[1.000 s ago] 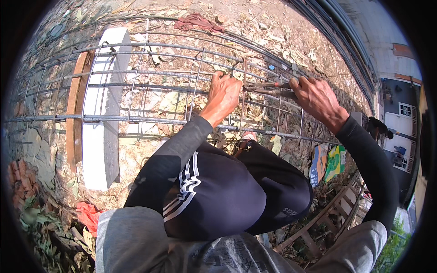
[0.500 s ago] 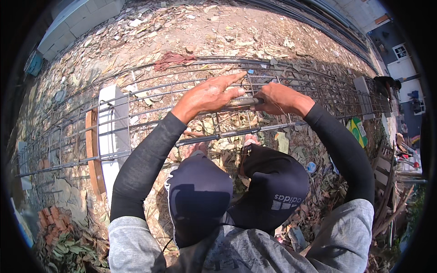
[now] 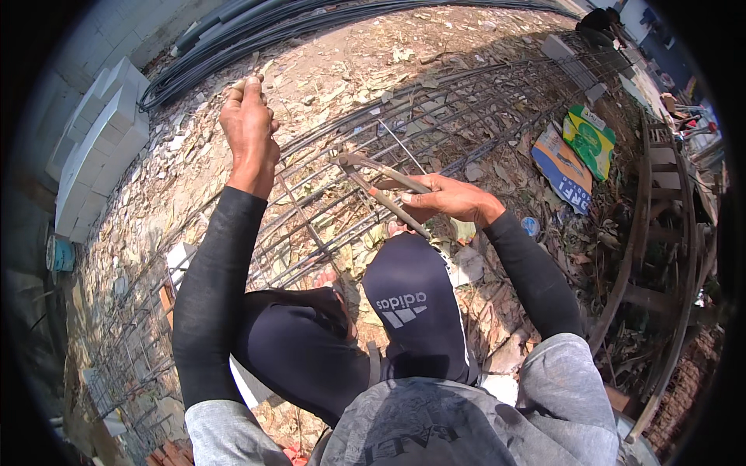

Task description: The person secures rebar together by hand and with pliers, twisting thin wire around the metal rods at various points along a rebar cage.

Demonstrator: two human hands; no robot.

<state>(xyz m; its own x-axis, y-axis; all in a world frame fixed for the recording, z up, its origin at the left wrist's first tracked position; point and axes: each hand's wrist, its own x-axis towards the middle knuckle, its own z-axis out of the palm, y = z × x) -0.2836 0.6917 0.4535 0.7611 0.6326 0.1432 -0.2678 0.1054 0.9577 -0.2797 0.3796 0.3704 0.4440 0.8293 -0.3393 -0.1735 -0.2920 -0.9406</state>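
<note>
My right hand (image 3: 451, 198) grips the handles of rusty steel pincers (image 3: 381, 190), whose jaws point left over the rebar cage (image 3: 466, 116). A thin bright tie wire (image 3: 400, 146) sticks up just beyond the jaws. My left hand (image 3: 249, 128) is raised high above the cage with its fingers curled shut. Something small and pale shows at its fingertips, and I cannot tell what it is. A thin dark wire (image 3: 303, 221) runs down below that wrist. My knees in dark trousers (image 3: 404, 303) are under both arms.
The cage of bars lies across rubble-strewn ground. A bundle of long rebar (image 3: 256, 35) lies at the far side, and white blocks (image 3: 101, 147) are stacked at the left. Printed sacks (image 3: 575, 151) and a wooden ladder frame (image 3: 653, 233) lie at the right.
Both hands were together on the cage bars. My left hand has since lifted up and away to the left, and my right hand has drawn back holding the pincers. The view has swung.
</note>
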